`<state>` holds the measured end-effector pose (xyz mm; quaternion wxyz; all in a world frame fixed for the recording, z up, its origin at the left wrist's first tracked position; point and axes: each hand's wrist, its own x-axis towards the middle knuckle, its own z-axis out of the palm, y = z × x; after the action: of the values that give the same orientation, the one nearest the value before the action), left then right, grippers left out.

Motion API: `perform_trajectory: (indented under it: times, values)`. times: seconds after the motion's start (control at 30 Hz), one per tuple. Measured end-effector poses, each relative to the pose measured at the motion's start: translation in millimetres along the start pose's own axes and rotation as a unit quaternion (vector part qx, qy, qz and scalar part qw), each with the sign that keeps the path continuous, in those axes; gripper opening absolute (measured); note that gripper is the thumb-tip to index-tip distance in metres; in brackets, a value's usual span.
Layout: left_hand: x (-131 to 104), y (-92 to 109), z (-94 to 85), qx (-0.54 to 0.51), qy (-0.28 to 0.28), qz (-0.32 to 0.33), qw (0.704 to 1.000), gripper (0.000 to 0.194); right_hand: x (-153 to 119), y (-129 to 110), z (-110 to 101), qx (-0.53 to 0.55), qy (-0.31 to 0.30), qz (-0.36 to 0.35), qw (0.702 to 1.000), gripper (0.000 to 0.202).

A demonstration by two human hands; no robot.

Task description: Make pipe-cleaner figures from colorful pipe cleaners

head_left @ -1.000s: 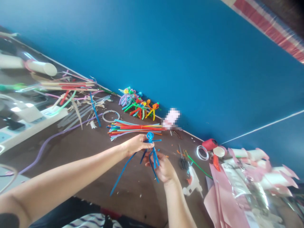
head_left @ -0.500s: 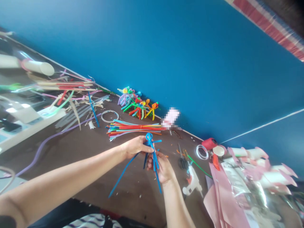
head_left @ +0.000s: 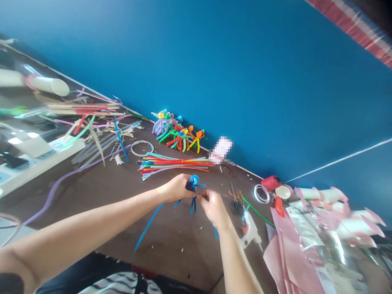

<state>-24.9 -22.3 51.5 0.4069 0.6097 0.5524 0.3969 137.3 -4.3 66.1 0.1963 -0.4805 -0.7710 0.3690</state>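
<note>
A blue pipe-cleaner figure [head_left: 194, 179] with a looped head, a short arm pointing right and several dangling strands is pinched in my left hand [head_left: 175, 188], whose fingers are closed. One long blue strand [head_left: 148, 228] hangs down left below that hand. My right hand [head_left: 213, 207] is closed in a pinch beside the lower part of the figure. A blue pipe-cleaner end [head_left: 216, 232] shows under the right wrist, and its upper part is hidden by the hand. Just beyond lies a banded bundle of coloured pipe cleaners [head_left: 174, 162].
Finished colourful pipe-cleaner figures [head_left: 179, 132] stand along the blue wall. To the right lie scissors [head_left: 235, 202], a white glue gun [head_left: 251, 230], a ribbon ring [head_left: 261, 194] and pink sheets [head_left: 283, 253]. A power strip [head_left: 39, 163] and loose strips sit on the left.
My right hand has moved slightly right and turned, with its fingers now pinched beside the figure's lower strands. My left hand still holds the figure, which has turned a little.
</note>
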Motion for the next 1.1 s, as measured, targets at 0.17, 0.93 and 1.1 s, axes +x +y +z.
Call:
perform_trajectory:
  times: [0.17, 0.93, 1.1]
  values:
    - [0.7, -9.2, 10.7, 0.057, 0.101, 0.022, 0.993, 0.006, -8.1, -11.3, 10.5, -0.142, 0.114, -0.042, 0.982, 0.016]
    - [-5.4, -3.9, 17.6, -0.467, 0.025, -0.254, 0.846, 0.011, -26.5, 9.4, 21.9, -0.141, 0.153, -0.102, 0.973, 0.019]
    - [-6.5, 1.7, 11.7, -0.375, -0.001, -0.213, 0.902, 0.012, -14.3, 6.7, 7.4, -0.027, 0.062, -0.076, 0.995, 0.014]
